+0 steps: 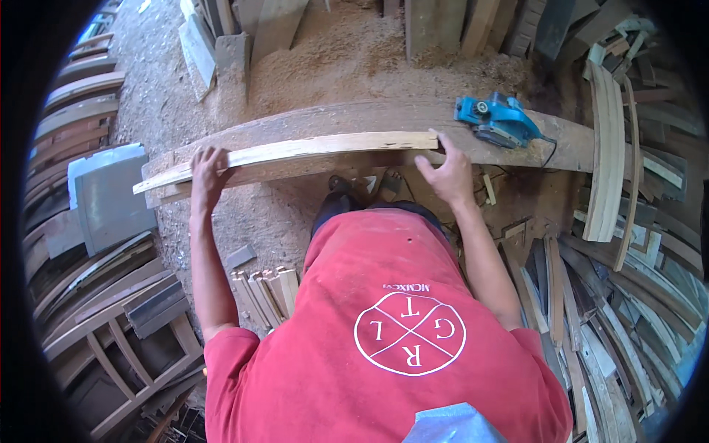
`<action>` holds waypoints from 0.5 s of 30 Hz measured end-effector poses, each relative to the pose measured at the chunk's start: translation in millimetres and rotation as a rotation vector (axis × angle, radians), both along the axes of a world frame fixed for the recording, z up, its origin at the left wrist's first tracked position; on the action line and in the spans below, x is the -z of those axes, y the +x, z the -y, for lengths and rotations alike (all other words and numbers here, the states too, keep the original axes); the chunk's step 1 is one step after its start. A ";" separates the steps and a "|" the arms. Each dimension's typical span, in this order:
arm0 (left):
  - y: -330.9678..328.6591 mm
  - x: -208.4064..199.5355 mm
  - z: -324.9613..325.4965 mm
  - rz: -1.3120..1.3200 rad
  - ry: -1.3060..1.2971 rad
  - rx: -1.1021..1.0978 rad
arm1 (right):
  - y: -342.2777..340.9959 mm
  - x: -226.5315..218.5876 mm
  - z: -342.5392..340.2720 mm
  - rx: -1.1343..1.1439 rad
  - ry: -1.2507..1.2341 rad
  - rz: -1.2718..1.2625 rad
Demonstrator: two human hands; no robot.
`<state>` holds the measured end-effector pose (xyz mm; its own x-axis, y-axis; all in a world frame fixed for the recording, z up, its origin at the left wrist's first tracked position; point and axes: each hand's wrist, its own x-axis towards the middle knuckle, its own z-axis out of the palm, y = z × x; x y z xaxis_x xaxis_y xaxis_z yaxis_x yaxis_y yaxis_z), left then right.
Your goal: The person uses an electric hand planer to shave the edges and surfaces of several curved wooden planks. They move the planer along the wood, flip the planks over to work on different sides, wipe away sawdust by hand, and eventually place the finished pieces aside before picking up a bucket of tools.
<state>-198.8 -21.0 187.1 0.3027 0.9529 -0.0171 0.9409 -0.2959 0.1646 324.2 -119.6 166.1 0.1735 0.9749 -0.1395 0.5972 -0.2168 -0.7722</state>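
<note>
A long, pale wooden strip point(317, 145) lies along the near edge of a dusty wooden plank bench point(332, 116), running from left to right in front of me. Toward its left end, my left hand point(208, 171) is closed around the strip, the fingers over its far side. My right hand point(452, 174) is at the strip's right end, thumb and fingers spread apart, with a fingertip against or very close to the end. To the right of that hand, a blue electric hand planer point(500, 122) rests on the bench, its dark cord trailing off the near side.
Curved pale boards point(607, 155) lie across the bench's right end. Stacked timber frames point(118, 347) fill the left side, and loose slats point(591, 354) pile up at right. Short wood pieces point(266, 292) stand by my left arm. Sawdust point(332, 70) covers the ground beyond.
</note>
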 end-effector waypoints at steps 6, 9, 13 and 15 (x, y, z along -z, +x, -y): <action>0.8 -3.0 0.3 -0.023 -0.016 0.027 | -24.8 -5.0 -2.9 0.165 -0.061 -0.205; 8.1 -5.2 -0.3 -0.016 -0.019 0.016 | -52.0 2.5 -5.2 0.366 -0.091 -0.283; 9.1 -4.8 1.1 -0.025 0.013 0.035 | -66.4 23.7 -0.4 0.462 0.001 -0.605; 8.9 -6.2 1.9 -0.029 0.012 0.038 | -68.9 24.8 1.6 0.472 -0.002 -0.594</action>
